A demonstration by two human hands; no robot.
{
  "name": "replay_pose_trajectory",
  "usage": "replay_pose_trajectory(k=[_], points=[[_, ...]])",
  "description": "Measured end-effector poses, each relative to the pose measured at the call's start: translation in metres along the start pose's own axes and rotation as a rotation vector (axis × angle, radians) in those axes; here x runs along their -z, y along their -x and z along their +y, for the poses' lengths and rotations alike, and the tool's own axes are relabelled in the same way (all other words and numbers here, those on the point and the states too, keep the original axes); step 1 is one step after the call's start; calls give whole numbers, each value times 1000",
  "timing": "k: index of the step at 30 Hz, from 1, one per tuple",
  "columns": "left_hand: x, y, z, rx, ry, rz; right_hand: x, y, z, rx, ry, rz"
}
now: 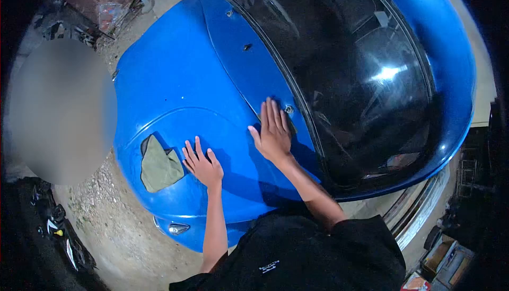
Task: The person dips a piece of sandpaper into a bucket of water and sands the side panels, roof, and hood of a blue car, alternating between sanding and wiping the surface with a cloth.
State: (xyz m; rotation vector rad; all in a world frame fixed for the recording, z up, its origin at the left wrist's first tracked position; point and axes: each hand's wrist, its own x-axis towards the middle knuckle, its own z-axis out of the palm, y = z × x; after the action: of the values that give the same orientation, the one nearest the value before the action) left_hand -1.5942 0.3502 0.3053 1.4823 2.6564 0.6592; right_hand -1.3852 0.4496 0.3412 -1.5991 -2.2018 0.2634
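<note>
A big blue car (169, 73) fills the middle, with its dark front window (339, 52) at upper right. Stony ground (124, 227) shows at lower left. A green cloth (160, 168) lies on the car, left of center. Beside it, the left hand (204, 165) is empty, fingers spread; I can't tell if it touches the car. The right hand (273, 134), near the middle, lies flat, fingers straight, below the window.

Blue car (169, 73), olive-green cloth (160, 168), black shirt (328, 254)

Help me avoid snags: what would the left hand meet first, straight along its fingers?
The left hand would probably meet the curved ridge in the blue panel first, passing beside the green cloth; the hand's height above the panel is unclear.
</note>
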Motion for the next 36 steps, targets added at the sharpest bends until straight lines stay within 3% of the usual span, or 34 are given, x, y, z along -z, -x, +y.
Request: replay_pose_trajectory(k=[3,5,8,12,15,19,23,28,36], points=[[-2,1,-3,-3,-26,-14,-16,-81,-2,7,42,126],[-3,1,-5,-22,-26,-13,-36,-139,8,-104,67,235],[-1,0,-4,-11,-22,-31,-39,-152,8,-191,159,268],[0,-1,-1,4,-19,-32,-21,-85,-11,-238,153,48],[0,-2,-2,-13,-11,-29,-19,-92,-10,-251,205,77],[4,-2,2,-2,-20,-51,-29,-147,5,-293,245,273],[2,-2,-1,5,-24,-51,-19,-111,-8,-178,204,140],[0,-1,-2,-25,-15,-6,-3,15,-34,-22,-35,-165],[1,1,-2,-14,8,24,35,117,20,47,133,-153]])
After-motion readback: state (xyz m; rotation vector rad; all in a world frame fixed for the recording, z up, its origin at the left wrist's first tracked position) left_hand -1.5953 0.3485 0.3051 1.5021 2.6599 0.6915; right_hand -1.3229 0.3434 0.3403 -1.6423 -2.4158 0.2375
